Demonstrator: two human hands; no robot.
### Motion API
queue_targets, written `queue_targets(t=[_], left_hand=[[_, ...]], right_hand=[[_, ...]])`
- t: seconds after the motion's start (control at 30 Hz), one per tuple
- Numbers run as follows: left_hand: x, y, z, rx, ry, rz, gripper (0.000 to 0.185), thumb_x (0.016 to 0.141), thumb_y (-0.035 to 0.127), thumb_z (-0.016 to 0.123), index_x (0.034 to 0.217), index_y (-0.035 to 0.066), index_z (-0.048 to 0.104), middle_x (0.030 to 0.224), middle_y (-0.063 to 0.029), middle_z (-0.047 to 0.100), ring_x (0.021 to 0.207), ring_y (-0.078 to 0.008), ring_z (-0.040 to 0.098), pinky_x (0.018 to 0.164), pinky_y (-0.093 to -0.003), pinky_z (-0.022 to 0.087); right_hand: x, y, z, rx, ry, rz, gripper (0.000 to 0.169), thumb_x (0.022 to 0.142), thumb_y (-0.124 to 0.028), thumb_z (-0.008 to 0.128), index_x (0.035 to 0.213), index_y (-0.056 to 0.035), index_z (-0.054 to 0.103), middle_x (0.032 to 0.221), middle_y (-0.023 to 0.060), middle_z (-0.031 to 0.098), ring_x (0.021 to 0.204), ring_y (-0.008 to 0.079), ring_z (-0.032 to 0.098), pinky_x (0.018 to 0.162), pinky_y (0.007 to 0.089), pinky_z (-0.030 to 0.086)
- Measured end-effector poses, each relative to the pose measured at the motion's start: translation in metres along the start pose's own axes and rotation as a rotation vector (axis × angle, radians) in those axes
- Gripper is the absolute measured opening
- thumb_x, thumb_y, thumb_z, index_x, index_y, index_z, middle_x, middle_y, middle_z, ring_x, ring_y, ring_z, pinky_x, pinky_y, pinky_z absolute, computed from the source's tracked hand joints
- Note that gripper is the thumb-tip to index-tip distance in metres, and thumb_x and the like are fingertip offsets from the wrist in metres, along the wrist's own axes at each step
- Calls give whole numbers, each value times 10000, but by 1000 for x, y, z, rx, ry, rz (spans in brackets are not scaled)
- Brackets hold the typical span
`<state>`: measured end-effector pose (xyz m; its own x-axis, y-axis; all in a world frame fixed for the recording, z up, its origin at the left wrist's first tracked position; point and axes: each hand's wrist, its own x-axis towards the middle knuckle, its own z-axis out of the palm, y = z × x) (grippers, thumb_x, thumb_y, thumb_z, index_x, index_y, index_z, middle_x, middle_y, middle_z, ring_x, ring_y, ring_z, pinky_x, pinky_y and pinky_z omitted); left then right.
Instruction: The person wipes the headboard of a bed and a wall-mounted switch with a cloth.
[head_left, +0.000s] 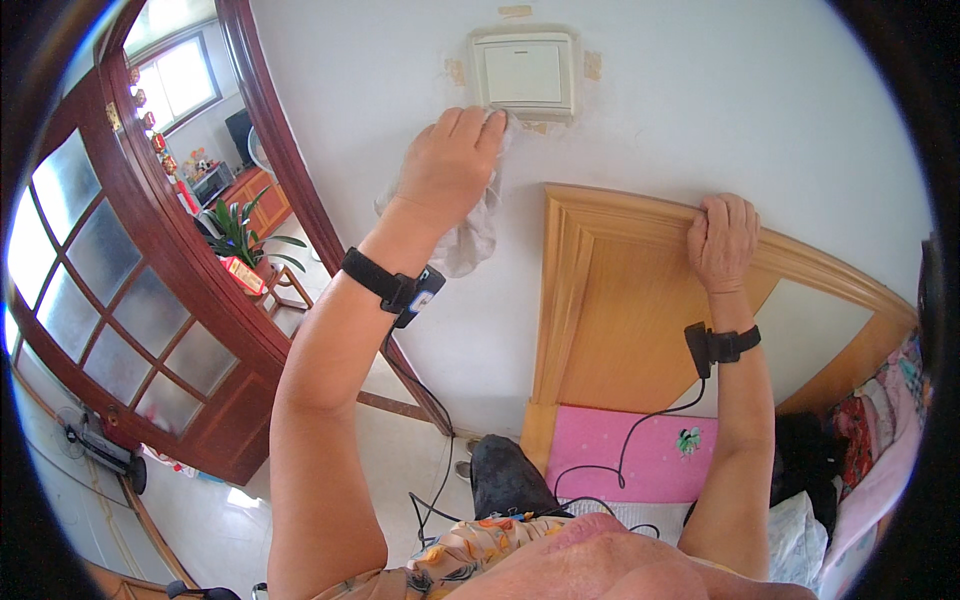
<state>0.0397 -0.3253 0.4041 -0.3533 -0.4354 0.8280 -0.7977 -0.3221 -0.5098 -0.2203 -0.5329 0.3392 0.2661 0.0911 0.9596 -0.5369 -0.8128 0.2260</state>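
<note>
My left hand (456, 161) presses a whitish cloth (469, 244) against the wall, its fingers at the lower left corner of a white light switch (523, 73). Part of the cloth hangs down below the palm. Around the switch plate the wall bears several tan patches (592, 66) of what looks like old tape or bare plaster. My right hand (726, 240) is curled over the top rail of a wooden headboard (622, 204). Each wrist wears a black strap with a small device and a cable.
At left a dark red door (150, 300) with frosted panes stands open beside its frame (277, 127). Beyond it are a potted plant (240, 232) and a wooden stand. A pink mat (630, 450) lies below the headboard, and folded fabrics (874, 427) are piled at right. Black cables (450, 450) hang before me.
</note>
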Motion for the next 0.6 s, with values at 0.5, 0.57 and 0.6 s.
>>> queue_targets(t=[0.5,0.57,0.6], left_hand=[[-44,10,-31,-1382,-172,-926,303,852,46,556,1153,26,552,983,-41,631,859,-129,589,778,-275,487],[-62,13,-30,-1763,-129,-1061,244,884,57,534,1123,16,558,967,-30,625,843,-92,588,769,-254,492],[-69,16,-30,-1824,-122,-1080,245,887,58,529,1125,5,553,965,-31,622,842,-89,586,762,-248,490]], right_hand=[[0,2,-1,-21,-42,-18,106,742,-102,561,841,-72,541,870,88,523,831,270,505,713,364,385],[0,-7,-4,-23,-45,-60,124,746,-114,573,860,-73,544,887,91,529,848,273,510,733,373,397],[1,-11,-8,-28,-47,-86,133,749,-121,579,869,-73,545,895,93,532,856,274,513,744,378,403]])
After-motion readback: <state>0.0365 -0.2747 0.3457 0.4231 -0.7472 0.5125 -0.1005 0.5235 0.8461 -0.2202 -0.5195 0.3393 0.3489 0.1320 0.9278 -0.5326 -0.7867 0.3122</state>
